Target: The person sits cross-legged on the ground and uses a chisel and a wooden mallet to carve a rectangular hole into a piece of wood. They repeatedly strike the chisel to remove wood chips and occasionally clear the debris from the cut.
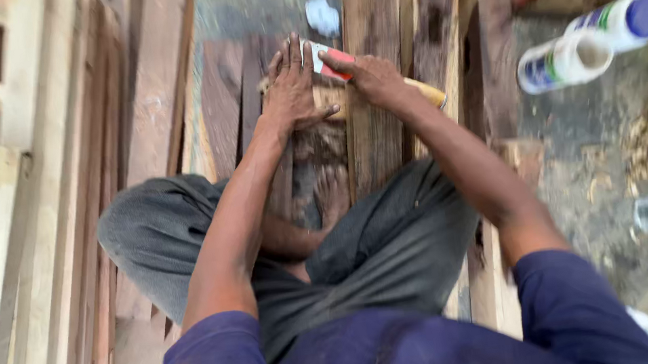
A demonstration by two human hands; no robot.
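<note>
The left hand (290, 88) lay flat with fingers spread, pressed down on dark planks (370, 120) that ran away from the person across the floor. Its thumb pointed toward the right hand (373, 79), which sat just beside it, fingers curled around a tool (335, 63).

The tool was small and blurred. Its visible part showed a red patch with a white or pale blue strip next to it, poking out past the fingertips of the right hand toward the left hand's fingers. Behind the right wrist a yellowish, rounded handle (428, 93) stuck out; whether it belonged to the same tool could not be told. The tool rested low against the planks, between the two hands.

The planks were rough, brown and grey, with darker stained streaks. Below the hands the person sat cross-legged in grey trousers (395, 239), a bare foot (331, 193) on the wood just under the left hand.

Well off beyond the right hand two white bottles (597, 41) lay on their sides on the dusty floor, one with a blue cap, the other open-mouthed. Beyond the left hand pale wooden frames (4, 161) stood stacked.
</note>
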